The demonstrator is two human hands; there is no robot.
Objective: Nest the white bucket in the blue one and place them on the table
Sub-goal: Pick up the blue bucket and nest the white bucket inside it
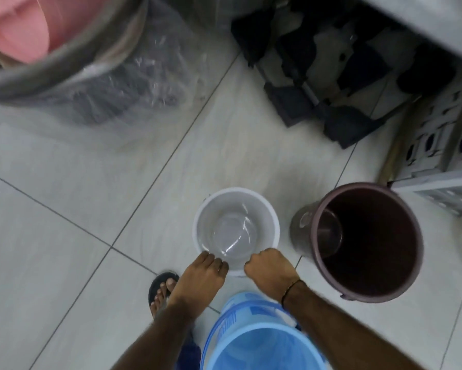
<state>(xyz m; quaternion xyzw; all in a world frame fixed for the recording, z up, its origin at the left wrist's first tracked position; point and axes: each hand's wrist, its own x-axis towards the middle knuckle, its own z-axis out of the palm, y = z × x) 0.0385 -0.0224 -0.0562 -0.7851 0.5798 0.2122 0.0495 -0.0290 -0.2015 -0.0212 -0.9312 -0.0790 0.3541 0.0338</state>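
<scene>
A white bucket (235, 206) stands upright on the tiled floor, open side up, with clear plastic inside. My left hand (200, 276) grips its near rim on the left and my right hand (271, 268) grips the near rim on the right. A blue bucket (254, 335) stands just below them at the bottom edge, open upward, between my forearms. The lower part of the blue bucket is cut off by the frame.
A dark brown bucket (363, 244) stands right of the white one. Black footwear lies on a rack (323, 73) at the top right beside a grey crate (443, 145). A plastic-wrapped grey bin (96, 76) fills the top left. My sandalled foot (161, 289) is beside the blue bucket.
</scene>
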